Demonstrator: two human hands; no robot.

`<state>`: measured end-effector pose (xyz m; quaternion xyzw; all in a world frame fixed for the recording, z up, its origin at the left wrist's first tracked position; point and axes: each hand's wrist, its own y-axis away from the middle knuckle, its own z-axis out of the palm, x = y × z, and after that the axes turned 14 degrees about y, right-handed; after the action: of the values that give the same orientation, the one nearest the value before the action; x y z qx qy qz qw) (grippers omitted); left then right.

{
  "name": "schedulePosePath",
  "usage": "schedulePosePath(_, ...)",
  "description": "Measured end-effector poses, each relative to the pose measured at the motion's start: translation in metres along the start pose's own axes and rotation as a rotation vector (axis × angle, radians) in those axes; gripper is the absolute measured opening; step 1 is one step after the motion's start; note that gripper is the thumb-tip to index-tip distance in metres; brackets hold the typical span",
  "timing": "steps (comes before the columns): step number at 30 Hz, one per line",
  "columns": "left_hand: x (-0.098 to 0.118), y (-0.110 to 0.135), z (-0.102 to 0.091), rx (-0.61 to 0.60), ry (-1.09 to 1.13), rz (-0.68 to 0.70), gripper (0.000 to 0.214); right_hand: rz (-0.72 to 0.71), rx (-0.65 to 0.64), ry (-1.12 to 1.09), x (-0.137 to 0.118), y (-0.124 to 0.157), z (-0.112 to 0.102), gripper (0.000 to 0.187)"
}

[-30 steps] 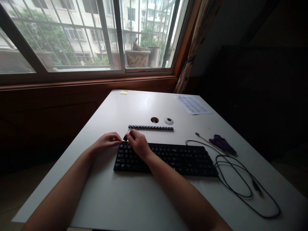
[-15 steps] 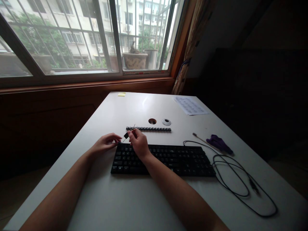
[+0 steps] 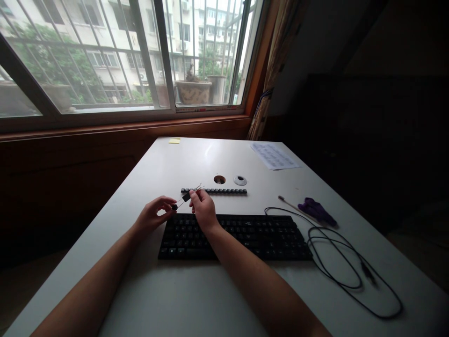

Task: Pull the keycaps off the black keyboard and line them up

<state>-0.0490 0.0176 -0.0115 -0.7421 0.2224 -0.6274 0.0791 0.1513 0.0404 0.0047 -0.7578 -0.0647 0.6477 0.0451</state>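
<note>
Between the thumb and fingers of my right hand [image 3: 204, 208] is a keycap puller [image 3: 186, 198] with a black grip and thin wire prongs at both ends. Its lower prongs reach down-left to a small black keycap [image 3: 174, 207]. My left hand [image 3: 154, 214] pinches this keycap at the fingertips. Both hands are over the upper left part of a black keyboard [image 3: 245, 236], whose top left corner lies just below the keycap. Behind my right hand a row of loose keycaps [image 3: 224, 191] stretches along the white table, its left part partly covered by the puller and hand.
The keyboard's cable [image 3: 354, 285] lies in loops on the right of the table [image 3: 168, 299]. Near it are a thin brush [image 3: 296, 204] and a purple cloth [image 3: 317, 210]. Farther back are a cable hole [image 3: 220, 179], its round cover [image 3: 240, 180], printed paper [image 3: 275, 156] and a yellow note [image 3: 174, 140].
My left fingers have closed on the keycap at the puller's prongs, and it has risen off the keyboard's corner. The whole view has shifted slightly.
</note>
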Motion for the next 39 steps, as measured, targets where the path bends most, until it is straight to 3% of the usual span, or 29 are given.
schedulePosePath(10,0.005,0.000,0.002,0.072,-0.055,-0.025,0.023,0.018,-0.011,-0.027,0.001,0.000,0.001,0.034)
schedulePosePath(21,0.023,0.000,0.005,0.104,0.201,-0.180,0.026,0.101,-0.023,-0.279,0.003,-0.006,0.001,0.028)
schedulePosePath(26,0.017,0.000,0.003,0.229,0.340,-0.183,0.024,0.115,0.039,-0.326,0.003,-0.006,-0.001,0.025)
schedulePosePath(31,0.016,-0.003,0.002,0.316,0.504,-0.172,0.026,0.090,0.074,-0.211,0.001,-0.004,-0.001,0.026)
schedulePosePath(39,0.020,-0.003,0.009,0.238,0.421,-0.125,0.025,0.002,0.177,0.025,0.002,-0.002,0.000,0.029)
